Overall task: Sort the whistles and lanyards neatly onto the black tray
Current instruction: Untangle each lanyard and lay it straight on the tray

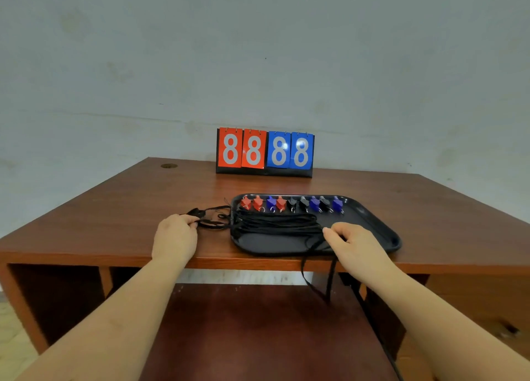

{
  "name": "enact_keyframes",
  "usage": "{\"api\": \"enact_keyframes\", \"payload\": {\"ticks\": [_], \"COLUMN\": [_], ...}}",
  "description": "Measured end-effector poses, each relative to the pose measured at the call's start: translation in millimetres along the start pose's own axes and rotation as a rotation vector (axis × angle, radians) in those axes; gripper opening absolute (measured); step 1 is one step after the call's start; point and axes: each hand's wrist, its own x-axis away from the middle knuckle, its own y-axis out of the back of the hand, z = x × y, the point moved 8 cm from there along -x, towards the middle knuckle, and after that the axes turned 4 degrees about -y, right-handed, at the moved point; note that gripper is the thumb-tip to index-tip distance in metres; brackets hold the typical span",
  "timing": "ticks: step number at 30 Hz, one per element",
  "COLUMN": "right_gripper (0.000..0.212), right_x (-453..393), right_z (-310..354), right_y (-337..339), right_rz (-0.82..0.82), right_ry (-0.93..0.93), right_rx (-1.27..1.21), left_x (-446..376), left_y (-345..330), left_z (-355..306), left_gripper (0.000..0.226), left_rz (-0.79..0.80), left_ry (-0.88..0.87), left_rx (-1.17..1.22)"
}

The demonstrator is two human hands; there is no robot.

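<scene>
The black tray [381, 231] lies at the near edge of the wooden counter [114, 208], right of centre. Along its far rim stands a row of 9 whistles [292, 204]: from the left, 2 red, 1 blue, 1 red, 2 black, 1 blue, 1 black, 1 blue, which makes 3 of each colour. Small metal rings show at their near ends.

In front of the row a bundle of black lanyards [275, 223] stretches across the middle of the tray; the cords overlap too much to count. The right hand [352, 241] rests on the tray at the bundle's right end, its fingers curled onto the cords. From under that hand 1 loop of cord [304, 274] hangs down over the counter's front edge.

The bundle's left end spills over the tray's left rim onto the counter, where tangled loops [212, 217] lie. The left hand [175, 237] sits just left of the tray, fingers curled and pinching those loops.

At the back of the counter, against the pale wall, stands a flip scoreboard [265, 152] showing 4 digits, all 8: 2 on red cards, 2 on blue. A round cable hole [169, 166] marks the counter's far left.
</scene>
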Motion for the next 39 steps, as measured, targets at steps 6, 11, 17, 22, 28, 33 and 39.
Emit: {"api": "enact_keyframes", "payload": {"ticks": [6,11,17,22,28,33,39], "right_gripper": [0.042,0.041,0.041,0.042,0.039,0.038,0.04], "right_x": [13,25,42,63,73,76,66], "right_z": [18,39,46,28,-16,-45,-75], "right_y": [-1,0,-18,-66,-104,-110,-94], "right_rz": [0.049,0.07,0.204,0.311,0.308,0.187,0.005], "right_ry": [0.074,0.112,0.032,-0.035,-0.198,-0.3,-0.29], "right_rx": [-0.109,-0.286,-0.599,-0.693,-0.776,-0.843,-0.643], "left_x": [9,26,99,172,204,212,213], "left_y": [8,41,43,-30,-76,-78,-87], "left_z": [-14,-38,-113,-98,-44,-49,-33], "left_gripper": [0.05,0.042,0.024,0.057,0.054,0.034,0.014], "left_rz": [0.12,-0.045,0.276,0.761,1.009,1.115,1.151], "left_ry": [-0.103,-0.213,-0.446,-0.381,0.195,0.245,0.234], "left_rx": [0.18,0.272,0.547,0.404,0.782,0.846,0.698]}}
